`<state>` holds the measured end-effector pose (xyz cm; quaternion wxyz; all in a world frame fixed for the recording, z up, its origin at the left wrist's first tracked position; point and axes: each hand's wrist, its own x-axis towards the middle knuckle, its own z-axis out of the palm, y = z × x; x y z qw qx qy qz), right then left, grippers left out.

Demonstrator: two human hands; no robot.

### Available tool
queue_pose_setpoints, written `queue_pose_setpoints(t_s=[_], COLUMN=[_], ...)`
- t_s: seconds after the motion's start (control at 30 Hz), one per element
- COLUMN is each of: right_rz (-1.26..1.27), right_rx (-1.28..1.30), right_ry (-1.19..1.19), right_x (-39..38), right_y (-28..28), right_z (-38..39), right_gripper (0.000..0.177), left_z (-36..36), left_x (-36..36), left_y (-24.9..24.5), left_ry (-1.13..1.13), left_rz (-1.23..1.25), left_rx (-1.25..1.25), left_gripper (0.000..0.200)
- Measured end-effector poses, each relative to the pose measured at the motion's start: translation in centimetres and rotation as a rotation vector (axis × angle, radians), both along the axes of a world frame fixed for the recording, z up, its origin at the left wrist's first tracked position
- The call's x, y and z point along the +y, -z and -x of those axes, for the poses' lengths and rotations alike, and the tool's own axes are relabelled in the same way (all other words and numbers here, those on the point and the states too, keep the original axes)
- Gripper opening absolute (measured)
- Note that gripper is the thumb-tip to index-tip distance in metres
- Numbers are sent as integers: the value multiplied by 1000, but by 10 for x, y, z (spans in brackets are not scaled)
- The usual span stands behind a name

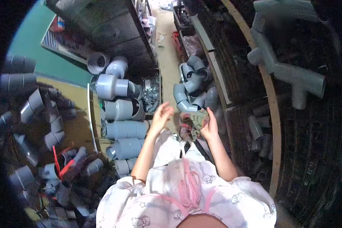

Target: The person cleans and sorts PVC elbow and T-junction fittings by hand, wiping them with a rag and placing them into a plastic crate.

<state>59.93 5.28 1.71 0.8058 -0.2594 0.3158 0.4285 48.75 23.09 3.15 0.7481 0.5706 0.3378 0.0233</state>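
My right hand (211,125) is wrapped round the side of a crumpled cloth-like bundle (195,121) in green, red and pink, held in front of my body. To the left of the bundle, with a gap between them, my left hand (162,117) is raised with its fingers apart and nothing in it. Part of the bundle hangs down below my right hand. What lies inside its folds is too small to tell.
Large grey pipe fittings (125,129) are stacked at the left, more fittings (193,81) lie ahead to the right. A black crate (158,89) of small parts stands beside the narrow aisle floor (167,57). Dark racks (307,152) line the right.
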Motion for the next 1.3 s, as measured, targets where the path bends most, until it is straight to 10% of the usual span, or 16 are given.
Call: queue_pose_setpoints(t_s=[0.17,0.43,0.63,0.83,1.07,1.3], right_rz=[-61,314,373,194,417,616], right_rx=[-215,-881,-1096,-1171,-1004,-876], right_ry=[-51,0,-67,-134,145,448], right_x=[33,94,201,240,281,290], right_y=[-26,-54,-89,-104,-106,-125], right_z=[-32,-108,-178,-218,-290,-354], right_gripper=[19,17,14,10,13,16], left_z=[-42,-122,-166,-184,-295,-406], left_x=[-9,83,181,226,312,377], left_y=[-20,-76,-102,-119,-159,-128], left_ry=[192,519,515,425,72,200], left_rz=[355,251,-359,-376,-1467,-1565], left_rx=[-198,-131,-298,-394,-570,-599], left_gripper=[61,44,48,47,20,16])
